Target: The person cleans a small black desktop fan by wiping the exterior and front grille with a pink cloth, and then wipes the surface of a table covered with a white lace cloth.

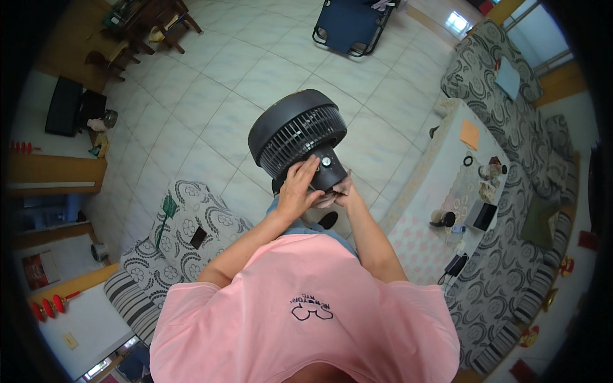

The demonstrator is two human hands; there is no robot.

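A dark grey electric fan (pixel 287 131) stands in front of me, its round slatted rear grille facing my body. My left hand (pixel 299 191) grips the fan's housing beside a silver knob (pixel 326 162), fingers laid along it and thumb lower down. At the underside of that housing, my right hand (pixel 347 195) holds a crumpled pale pink cloth (pixel 329 199) against it. Some of the right fingers are hidden behind the cloth. The fan's lower part is mostly out of sight below the head and my hands.
A long covered table (pixel 421 191) with cups and small items runs along my right, with a patterned sofa (pixel 515 191) beyond. To my left, a covered seat (pixel 191 220) bears a phone (pixel 198 238). A blue folding cot (pixel 352 24) stands ahead on the tiled floor (pixel 230 86).
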